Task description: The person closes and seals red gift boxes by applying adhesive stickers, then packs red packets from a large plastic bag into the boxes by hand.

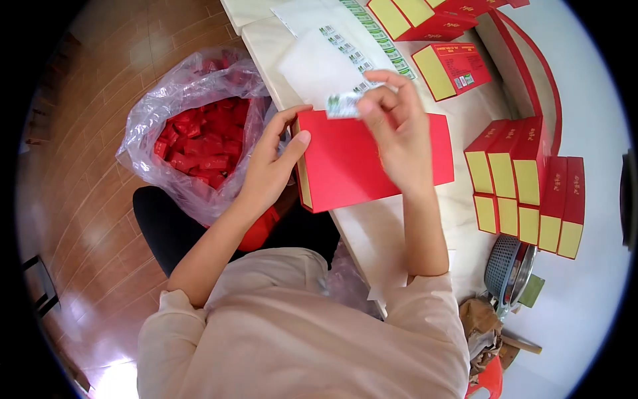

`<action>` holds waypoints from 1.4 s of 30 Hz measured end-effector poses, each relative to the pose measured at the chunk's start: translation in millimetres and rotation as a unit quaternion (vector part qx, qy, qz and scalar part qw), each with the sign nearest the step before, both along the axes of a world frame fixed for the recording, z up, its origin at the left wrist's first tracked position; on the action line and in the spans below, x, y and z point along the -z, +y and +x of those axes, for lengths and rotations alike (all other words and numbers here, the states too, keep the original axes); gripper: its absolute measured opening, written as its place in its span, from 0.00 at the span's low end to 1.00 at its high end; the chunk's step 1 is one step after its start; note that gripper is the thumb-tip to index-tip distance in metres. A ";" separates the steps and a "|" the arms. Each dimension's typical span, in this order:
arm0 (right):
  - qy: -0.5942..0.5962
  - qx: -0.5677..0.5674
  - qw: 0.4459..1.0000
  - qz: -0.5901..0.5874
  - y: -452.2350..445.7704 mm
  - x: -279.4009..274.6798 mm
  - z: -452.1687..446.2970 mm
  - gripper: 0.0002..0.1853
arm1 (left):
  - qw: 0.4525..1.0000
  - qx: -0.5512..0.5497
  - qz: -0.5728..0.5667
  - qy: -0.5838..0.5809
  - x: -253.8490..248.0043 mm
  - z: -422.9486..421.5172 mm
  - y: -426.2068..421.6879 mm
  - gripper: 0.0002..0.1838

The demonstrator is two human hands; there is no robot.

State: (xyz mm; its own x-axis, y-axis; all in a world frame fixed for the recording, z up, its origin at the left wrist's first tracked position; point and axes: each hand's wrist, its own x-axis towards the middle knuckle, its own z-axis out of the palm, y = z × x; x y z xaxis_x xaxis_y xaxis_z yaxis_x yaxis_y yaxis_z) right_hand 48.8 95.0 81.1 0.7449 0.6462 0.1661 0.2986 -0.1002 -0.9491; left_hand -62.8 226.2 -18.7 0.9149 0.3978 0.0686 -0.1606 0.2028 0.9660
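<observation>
A red box with cream-yellow sides lies at the table's edge in front of me. My left hand grips its left end, thumb on top and fingers around the far corner. Above the box my right hand pinches a small white and green label between thumb and fingers; the label is slightly blurred. Just beyond the box lie sheets of labels, white with green print and barcodes, some spots bare.
A clear plastic bag full of small red packets stands left of the table. Stacked red boxes stand at right, with more boxes at the back. A grey basket sits at lower right.
</observation>
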 end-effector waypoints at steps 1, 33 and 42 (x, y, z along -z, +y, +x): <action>-0.006 -0.017 1.000 -0.008 -2.8 3.6 -6.7 0.17 | 1.000 0.012 -0.026 0.008 -2.8 -3.7 -1.4 0.20; -0.082 -0.011 0.992 -0.091 0.8 29.4 -25.0 0.22 | 0.987 0.039 -0.146 0.057 -23.2 -22.4 -6.6 0.18; -0.093 -0.005 0.991 -0.092 1.2 30.1 -25.7 0.22 | 0.988 0.033 -0.143 0.052 -22.9 -21.8 -8.6 0.19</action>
